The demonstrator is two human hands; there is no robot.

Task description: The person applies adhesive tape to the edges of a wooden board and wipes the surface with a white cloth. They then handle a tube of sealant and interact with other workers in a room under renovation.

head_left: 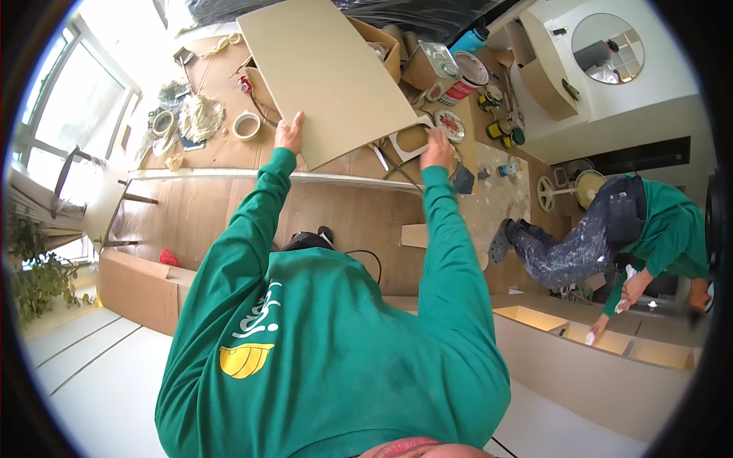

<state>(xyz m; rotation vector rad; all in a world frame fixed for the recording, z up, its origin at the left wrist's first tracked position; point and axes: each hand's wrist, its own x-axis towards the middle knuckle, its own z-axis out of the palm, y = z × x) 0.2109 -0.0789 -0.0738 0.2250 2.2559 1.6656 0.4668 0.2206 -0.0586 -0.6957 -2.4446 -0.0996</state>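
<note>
A large flat beige panel (328, 80) lies at a slant over the cardboard-covered worktop (206, 156) in front of me. At its near left edge my left hand (289, 136) grips it, thumb on top and the other fingers out of sight underneath. My right hand (436, 149) is closed at the panel's right corner; its fingertips are partly hidden there. Just left of my left hand lies a roll of masking tape (246, 126). Close to my right hand are a frame-like beige piece with a rounded opening (411, 142) and a round lid with red smears (450, 125).
Paint cans (466, 76), a metal tin (432, 70) and a blue bottle (470, 40) crowd the worktop's right. A crumpled cloth (201, 118) lies left. At right, a co-worker (611, 225) bends over an open cabinet (584, 336). A cardboard box (137, 290) stands at lower left.
</note>
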